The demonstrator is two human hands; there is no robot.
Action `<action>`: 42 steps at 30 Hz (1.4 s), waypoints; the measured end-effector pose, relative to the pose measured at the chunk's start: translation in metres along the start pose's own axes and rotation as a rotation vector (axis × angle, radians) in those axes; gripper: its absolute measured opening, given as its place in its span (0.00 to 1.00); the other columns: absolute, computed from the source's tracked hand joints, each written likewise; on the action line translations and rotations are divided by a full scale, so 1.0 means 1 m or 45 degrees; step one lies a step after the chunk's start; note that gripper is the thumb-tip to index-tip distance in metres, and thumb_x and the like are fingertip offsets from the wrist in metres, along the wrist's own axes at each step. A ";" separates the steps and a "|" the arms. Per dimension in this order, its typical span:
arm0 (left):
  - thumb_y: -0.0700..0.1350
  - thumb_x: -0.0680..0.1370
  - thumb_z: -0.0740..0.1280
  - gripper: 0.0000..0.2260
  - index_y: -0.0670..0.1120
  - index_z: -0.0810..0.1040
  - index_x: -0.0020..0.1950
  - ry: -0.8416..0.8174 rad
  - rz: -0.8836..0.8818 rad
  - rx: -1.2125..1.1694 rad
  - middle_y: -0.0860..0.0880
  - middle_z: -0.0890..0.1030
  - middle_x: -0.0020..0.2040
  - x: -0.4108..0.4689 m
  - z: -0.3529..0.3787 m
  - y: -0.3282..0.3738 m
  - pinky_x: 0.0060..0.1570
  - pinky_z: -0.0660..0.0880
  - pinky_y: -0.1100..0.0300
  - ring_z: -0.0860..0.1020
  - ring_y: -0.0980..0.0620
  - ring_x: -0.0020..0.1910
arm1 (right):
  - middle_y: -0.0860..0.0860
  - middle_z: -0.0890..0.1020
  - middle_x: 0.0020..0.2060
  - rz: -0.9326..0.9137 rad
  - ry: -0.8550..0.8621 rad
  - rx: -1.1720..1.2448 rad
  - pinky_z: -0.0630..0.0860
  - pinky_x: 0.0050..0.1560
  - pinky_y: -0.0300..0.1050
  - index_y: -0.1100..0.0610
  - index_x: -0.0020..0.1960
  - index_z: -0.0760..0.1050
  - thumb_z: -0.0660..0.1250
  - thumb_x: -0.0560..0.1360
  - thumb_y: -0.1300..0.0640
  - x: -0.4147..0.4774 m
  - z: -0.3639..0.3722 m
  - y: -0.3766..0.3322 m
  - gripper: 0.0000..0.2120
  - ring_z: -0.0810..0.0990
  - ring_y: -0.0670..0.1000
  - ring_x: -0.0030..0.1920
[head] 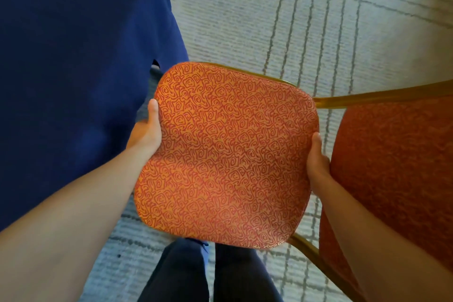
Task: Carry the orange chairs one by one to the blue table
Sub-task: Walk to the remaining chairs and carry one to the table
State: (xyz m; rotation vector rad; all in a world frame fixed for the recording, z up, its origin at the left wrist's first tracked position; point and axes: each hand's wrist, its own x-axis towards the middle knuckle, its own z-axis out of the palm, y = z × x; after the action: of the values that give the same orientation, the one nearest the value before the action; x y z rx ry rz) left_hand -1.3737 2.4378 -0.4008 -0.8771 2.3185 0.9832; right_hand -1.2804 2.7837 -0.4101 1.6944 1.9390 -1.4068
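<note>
I look straight down on an orange chair [225, 154] with a red squiggle-patterned seat and a gold metal frame. My left hand [147, 130] grips the seat's left edge, thumb on top. My right hand [317, 159] grips the seat's right edge, thumb on top. The chair's padded backrest [397, 171] stands at the right, with its gold top rail beside it. The blue table [73, 68], draped in a dark blue cloth down to the floor, fills the left side; the seat's left edge is close to the cloth. The chair's legs are hidden under the seat.
Pale grey carpet [269, 19] with darker line patterns covers the floor ahead and to the right. My own legs in dark trousers [210, 274] stand just below the seat's near edge.
</note>
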 end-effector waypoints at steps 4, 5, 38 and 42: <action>0.78 0.67 0.37 0.51 0.42 0.74 0.66 0.025 -0.060 0.018 0.38 0.75 0.64 0.049 0.029 0.000 0.59 0.67 0.48 0.73 0.38 0.62 | 0.62 0.75 0.64 -0.014 0.001 -0.021 0.71 0.64 0.54 0.63 0.67 0.73 0.51 0.77 0.31 0.048 0.035 -0.003 0.39 0.74 0.62 0.63; 0.78 0.68 0.37 0.50 0.42 0.74 0.65 0.049 -0.071 0.029 0.38 0.75 0.64 0.061 0.038 -0.003 0.57 0.67 0.49 0.73 0.38 0.62 | 0.62 0.76 0.63 -0.012 0.011 -0.028 0.72 0.63 0.54 0.63 0.65 0.74 0.52 0.77 0.31 0.060 0.044 -0.003 0.38 0.75 0.62 0.62; 0.81 0.63 0.37 0.53 0.41 0.77 0.60 0.160 -0.291 0.141 0.38 0.77 0.58 0.213 0.186 -0.061 0.48 0.66 0.52 0.72 0.43 0.47 | 0.59 0.75 0.65 -0.039 0.039 -0.166 0.67 0.67 0.49 0.62 0.70 0.68 0.51 0.82 0.41 0.216 0.151 0.076 0.28 0.72 0.59 0.66; 0.76 0.71 0.41 0.40 0.45 0.75 0.50 0.292 -0.160 0.250 0.44 0.75 0.47 0.208 0.188 -0.063 0.45 0.65 0.52 0.72 0.43 0.44 | 0.59 0.73 0.67 -0.047 0.049 -0.265 0.67 0.67 0.51 0.60 0.72 0.63 0.53 0.82 0.43 0.206 0.151 0.079 0.27 0.71 0.60 0.66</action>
State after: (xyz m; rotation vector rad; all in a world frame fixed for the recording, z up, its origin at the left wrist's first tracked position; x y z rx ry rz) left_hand -1.4401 2.4685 -0.6785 -1.0857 2.4623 0.6178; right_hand -1.3414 2.7974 -0.6704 1.6093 2.0661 -1.1454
